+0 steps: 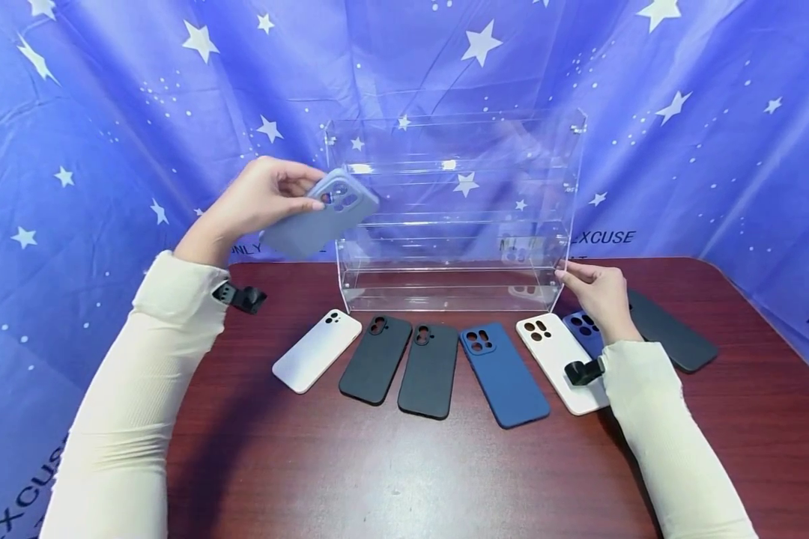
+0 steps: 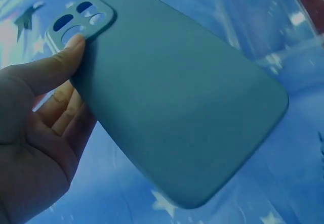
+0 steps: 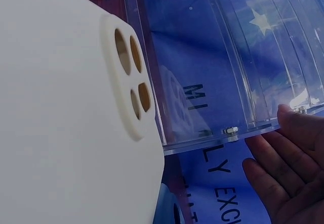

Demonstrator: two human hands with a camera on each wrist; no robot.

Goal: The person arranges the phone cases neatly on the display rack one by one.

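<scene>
One light-blue case my left hand pinched at ten o'clock. My right hand gripped the clear rack at three.

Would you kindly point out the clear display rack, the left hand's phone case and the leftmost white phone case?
Clear display rack (image 1: 455,222): head view, shelf edge near its middle.
Held phone case (image 2: 177,97): left wrist view, middle of its back.
Leftmost white phone case (image 1: 317,353): head view, its back.

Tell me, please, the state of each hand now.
Left hand: closed, holding a pale blue phone case.
Right hand: closed, pinching the side of the clear rack.
</scene>
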